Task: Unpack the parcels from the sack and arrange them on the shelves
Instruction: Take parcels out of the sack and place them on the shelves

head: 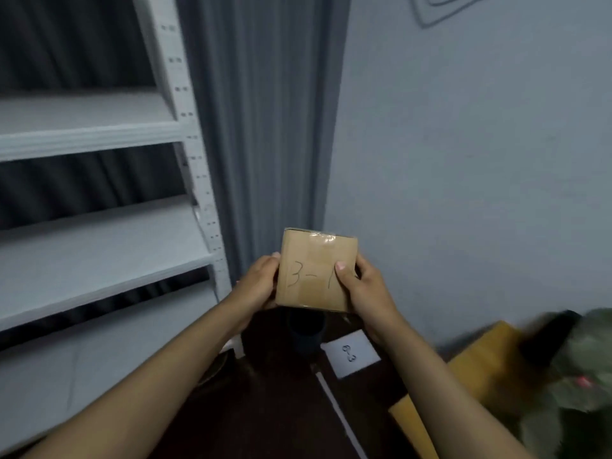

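Parcel point(316, 271): small brown cardboard box, taped along the top, marked "3-" by hand; held in the air between both hands, just right of the shelves' front upright. Shelves point(99, 256): white metal, three boards in view. Room: grey curtain point(261, 127) behind, pale wall point(480, 160) to the right, dark floor point(281, 409) carrying a white card point(351, 357) and a yellow-brown box point(477, 376). Green sack point(583, 376): lower right, blurred. Left hand point(258, 283): fingers curled round the parcel's left edge. Right hand point(364, 286): thumb pressed on the front face, fingers behind.
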